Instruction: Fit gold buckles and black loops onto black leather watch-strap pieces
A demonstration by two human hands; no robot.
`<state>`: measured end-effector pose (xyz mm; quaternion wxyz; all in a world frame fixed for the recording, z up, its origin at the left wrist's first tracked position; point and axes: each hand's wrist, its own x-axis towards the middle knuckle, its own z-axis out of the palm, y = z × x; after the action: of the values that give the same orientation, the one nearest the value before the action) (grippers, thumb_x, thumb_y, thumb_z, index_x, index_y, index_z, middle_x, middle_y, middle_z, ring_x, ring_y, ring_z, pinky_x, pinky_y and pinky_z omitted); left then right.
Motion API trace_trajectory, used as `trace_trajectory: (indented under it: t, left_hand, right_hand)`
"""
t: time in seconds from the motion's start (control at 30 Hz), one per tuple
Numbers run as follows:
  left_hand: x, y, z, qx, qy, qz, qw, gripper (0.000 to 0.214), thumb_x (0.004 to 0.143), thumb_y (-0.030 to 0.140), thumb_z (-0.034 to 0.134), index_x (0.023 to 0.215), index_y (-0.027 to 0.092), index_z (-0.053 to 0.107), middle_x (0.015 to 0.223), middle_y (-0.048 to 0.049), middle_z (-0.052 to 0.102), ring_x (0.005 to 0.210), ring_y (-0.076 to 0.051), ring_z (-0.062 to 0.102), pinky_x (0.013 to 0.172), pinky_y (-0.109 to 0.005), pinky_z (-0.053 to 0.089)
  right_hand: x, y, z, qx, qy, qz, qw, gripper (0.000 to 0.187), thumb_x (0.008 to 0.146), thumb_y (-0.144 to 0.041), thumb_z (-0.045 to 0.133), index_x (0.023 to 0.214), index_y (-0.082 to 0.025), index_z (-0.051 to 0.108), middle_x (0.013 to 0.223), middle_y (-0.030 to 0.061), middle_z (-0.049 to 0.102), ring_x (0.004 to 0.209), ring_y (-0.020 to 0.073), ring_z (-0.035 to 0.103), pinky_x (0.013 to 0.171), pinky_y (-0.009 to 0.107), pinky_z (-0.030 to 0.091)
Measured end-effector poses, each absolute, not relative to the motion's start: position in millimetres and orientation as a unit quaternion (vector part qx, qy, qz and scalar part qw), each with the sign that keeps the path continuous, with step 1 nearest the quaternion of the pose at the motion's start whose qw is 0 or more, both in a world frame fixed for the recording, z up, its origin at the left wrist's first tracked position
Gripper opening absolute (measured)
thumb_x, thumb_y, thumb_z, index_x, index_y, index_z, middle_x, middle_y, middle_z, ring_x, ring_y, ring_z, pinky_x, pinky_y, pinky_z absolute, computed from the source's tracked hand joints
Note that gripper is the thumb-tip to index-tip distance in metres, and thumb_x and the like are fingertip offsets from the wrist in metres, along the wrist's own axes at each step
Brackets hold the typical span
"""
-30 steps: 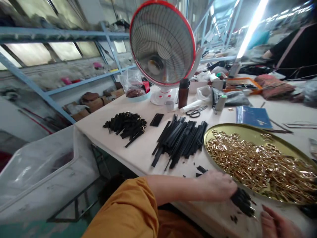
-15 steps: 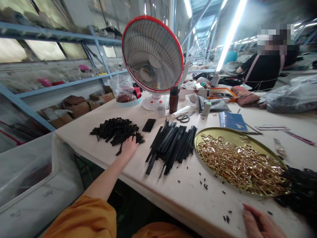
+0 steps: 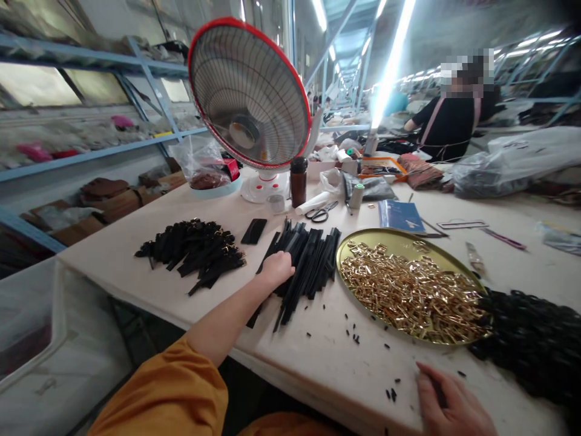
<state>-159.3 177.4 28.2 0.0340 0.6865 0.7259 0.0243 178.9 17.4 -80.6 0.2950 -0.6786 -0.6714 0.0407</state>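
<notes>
My left hand point(image 3: 276, 268) reaches across the table and rests on the near end of a pile of long black strips point(image 3: 308, 260), its fingers curled down over them. Left of that lies a heap of shorter black straps with gold buckles point(image 3: 195, 251). A round gold tray point(image 3: 408, 239) full of small gold metal pieces stands to the right of the strips. My right hand point(image 3: 447, 402) lies flat on the table at the bottom right, fingers stretched out, holding nothing. A pile of black chain-like parts point(image 3: 535, 345) sits right of it.
A red-rimmed fan heater point(image 3: 247, 97) stands at the back of the table with a brown bottle point(image 3: 298, 174), scissors point(image 3: 320, 212), a phone point(image 3: 253, 231) and a blue booklet point(image 3: 402, 215). Small black scraps dot the near edge. A person in black sits far right. Shelves line the left.
My left hand has moved right, from the buckled strap heap to the pile of long black strips. The view has shifted right, showing more of the black chain pile.
</notes>
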Motion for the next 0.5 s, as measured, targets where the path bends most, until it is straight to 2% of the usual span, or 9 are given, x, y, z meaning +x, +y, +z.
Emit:
trace_trajectory:
  t: [0.1,0.2,0.27,0.33,0.43,0.5]
  left_hand:
    - [-161.4,171.7,42.9,0.682,0.729,0.042,0.034,0.015,0.075,0.027,0.052,0.079,0.015,0.061,0.083,-0.0071,0.064,0.077,-0.018,0.061,0.066,-0.025,0.045]
    - [-153.5,156.2,63.4,0.68,0.727,0.095,0.016,0.028,0.085,0.028,0.036,0.099,0.013,0.055,0.095,-0.0097,0.062,0.086,-0.018,0.058,0.075,-0.028,0.044]
    - [-141.6,143.5,77.3,0.708,0.679,0.193,0.031,0.028,0.083,0.031,0.04,0.101,0.015,0.055,0.094,-0.0068,0.062,0.085,-0.017,0.057,0.077,-0.027,0.044]
    - [-125.7,130.5,89.3,0.742,0.605,0.27,0.099,0.023,0.078,0.033,0.049,0.093,0.017,0.058,0.088,-0.0034,0.062,0.078,-0.015,0.057,0.073,-0.025,0.045]
    - [-99.5,112.7,99.9,0.722,0.559,0.305,0.269,0.023,0.071,0.036,0.059,0.085,0.018,0.058,0.069,0.0007,0.059,0.06,-0.012,0.053,0.057,-0.022,0.043]
    - [-83.1,103.9,99.8,0.69,0.53,0.325,0.37,0.027,0.068,0.038,0.063,0.084,0.017,0.056,0.063,0.0019,0.056,0.056,-0.011,0.051,0.051,-0.021,0.041]
  right_hand:
    - [174.3,16.4,-77.6,-0.669,-0.672,0.037,0.315,0.032,0.08,-0.041,0.043,0.093,-0.017,0.061,0.094,0.011,0.065,0.084,0.0276,0.06,0.077,0.041,0.045]
    - [168.7,14.7,-70.2,-0.669,-0.664,0.056,0.329,0.027,0.082,-0.035,0.044,0.094,-0.017,0.06,0.093,0.0103,0.065,0.085,0.0261,0.058,0.079,0.041,0.043]
    - [164.4,14.5,-63.9,-0.673,-0.652,0.065,0.343,0.023,0.083,-0.032,0.044,0.092,-0.018,0.06,0.09,0.0096,0.065,0.083,0.0253,0.057,0.078,0.041,0.042]
    - [160.7,15.5,-59.0,-0.677,-0.639,0.084,0.356,0.021,0.083,-0.028,0.044,0.093,-0.018,0.059,0.089,0.0088,0.064,0.085,0.0244,0.056,0.079,0.041,0.042]
    - [161.4,16.7,-56.5,-0.67,-0.604,0.12,0.415,0.019,0.084,-0.026,0.043,0.092,-0.018,0.058,0.088,0.0072,0.063,0.083,0.021,0.057,0.075,0.037,0.045]
    - [170.0,16.0,-56.5,-0.669,-0.572,0.126,0.458,0.02,0.084,-0.026,0.041,0.094,-0.018,0.057,0.088,0.007,0.061,0.081,0.0186,0.057,0.071,0.033,0.047]
